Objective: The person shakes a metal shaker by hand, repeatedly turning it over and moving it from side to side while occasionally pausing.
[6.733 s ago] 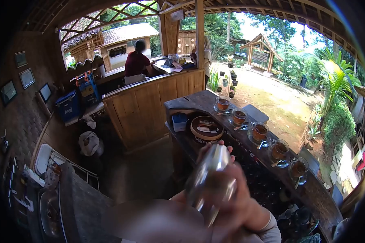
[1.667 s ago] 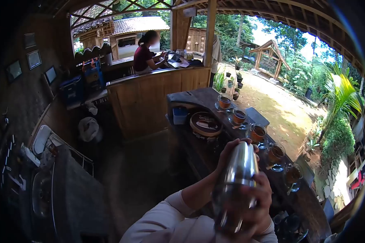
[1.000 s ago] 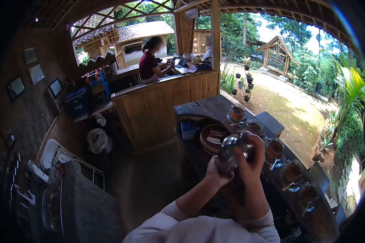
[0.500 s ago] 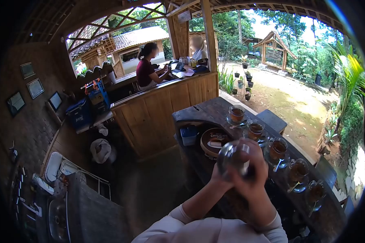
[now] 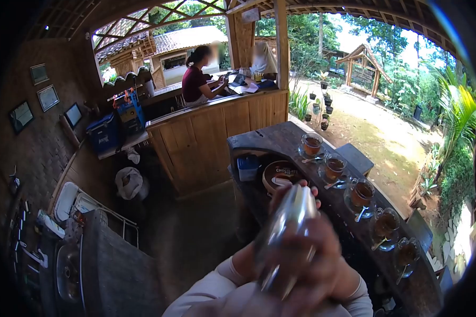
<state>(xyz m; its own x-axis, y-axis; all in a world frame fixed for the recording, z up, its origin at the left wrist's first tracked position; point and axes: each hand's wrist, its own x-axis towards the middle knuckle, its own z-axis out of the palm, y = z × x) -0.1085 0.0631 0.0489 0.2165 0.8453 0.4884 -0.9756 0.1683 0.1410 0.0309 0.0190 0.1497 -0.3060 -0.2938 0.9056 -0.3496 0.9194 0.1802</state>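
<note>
A shiny metal cocktail shaker [image 5: 296, 206] is held up in front of my chest, tilted and smeared by motion. My right hand [image 5: 322, 251] wraps round its nearer side, fingers closed. Behind its upper part, my left hand [image 5: 277, 198] grips it too, mostly hidden by the metal. Just beyond the hands stands a dark wooden counter [image 5: 259, 138]. Glass cups of brown drink, such as the nearest-to-centre cup [image 5: 362, 194], line its outer edge on glass saucers with spoons. A round chocolate pie tin [image 5: 279, 175] sits on the shelf under the top.
A blue-lidded container [image 5: 247, 168] stands beside the tin. Across the floor is a wooden partition [image 5: 211, 137], with a person in a dark red top [image 5: 195, 82] and another person [image 5: 263, 59] behind it. At left are a sink [image 5: 69, 272] and a white sack [image 5: 129, 182].
The shaker has swung down and closer to my body, turning from end-on to showing its long side. Both hands move with it. The view has shifted slightly.
</note>
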